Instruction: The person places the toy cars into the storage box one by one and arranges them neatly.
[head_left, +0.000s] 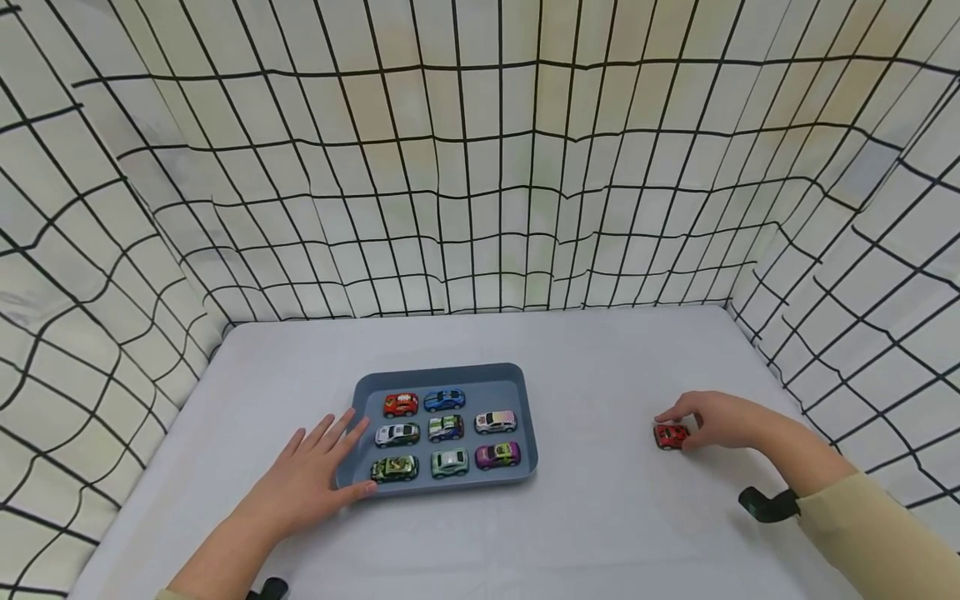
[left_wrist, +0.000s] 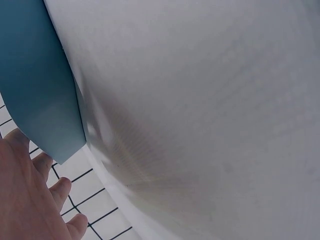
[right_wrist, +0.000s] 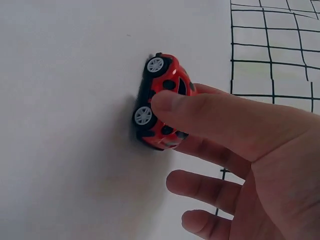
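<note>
Thumb and fingers of my right hand (head_left: pixel 720 419) pinch a small red toy car (head_left: pixel 671 436) with black spots, at the right side of the table. In the right wrist view, the thumb presses on the side of this red toy car (right_wrist: pixel 167 107), between its two visible wheels. A blue-grey tray (head_left: pixel 480 377) lies left of centre, carrying several toy cars in rows. My left hand (head_left: pixel 311 483) rests at the tray's left edge with its fingers spread. The left wrist view shows the tray's outer wall (left_wrist: pixel 42 90) beside those fingers.
Among the cars in the tray are a blue one (head_left: pixel 445 400), a purple one (head_left: pixel 497 455) and a camouflage-green one (head_left: pixel 394 468). A white cloth (head_left: pixel 600 517) covers the table. Walls with a black grid (head_left: pixel 480 167) stand at the back and both sides.
</note>
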